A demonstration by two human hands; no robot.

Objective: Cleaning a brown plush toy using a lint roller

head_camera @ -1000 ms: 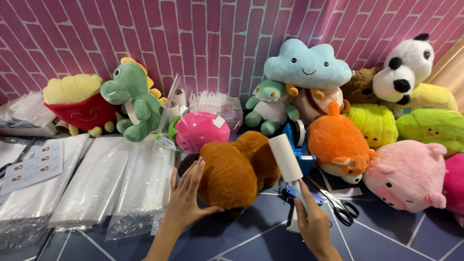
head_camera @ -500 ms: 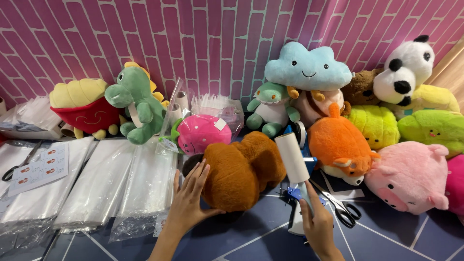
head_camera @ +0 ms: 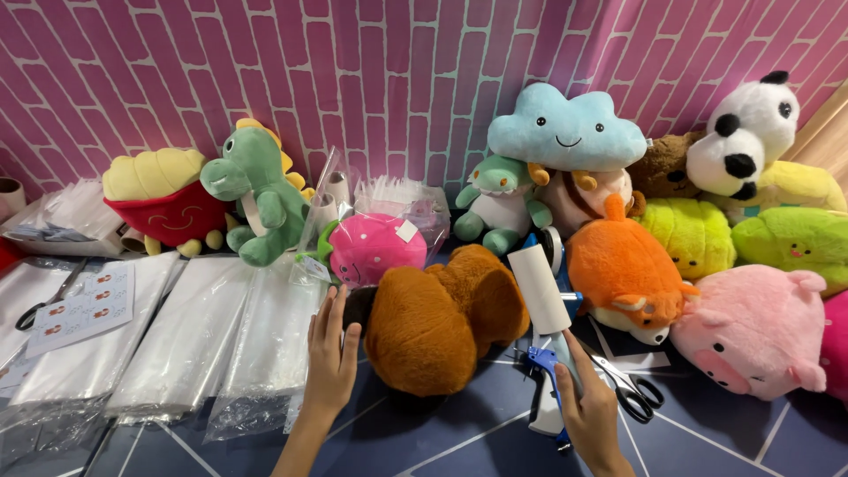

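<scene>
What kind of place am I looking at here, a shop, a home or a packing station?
Most likely a small packing station for plush toys. A row of toys like the blue cloud plush lines the pink brick-pattern wall, stacks of clear plastic bags lie ready, and the right hand holds a lint roller at the brown plush.

- The brown plush toy (head_camera: 446, 322), under the left hand (head_camera: 331, 358), is matt, shaggy fleece.
- The lint roller (head_camera: 541, 289), held by the right hand (head_camera: 590, 413), has a smooth white paper sleeve.
- At nine o'clock from the plush, the clear plastic bags (head_camera: 190, 340) are glossy and crinkled.
- The scissors (head_camera: 623, 384) have shiny metal blades and black plastic handles.
- The tabletop (head_camera: 459, 442) is smooth, matt dark blue.
</scene>
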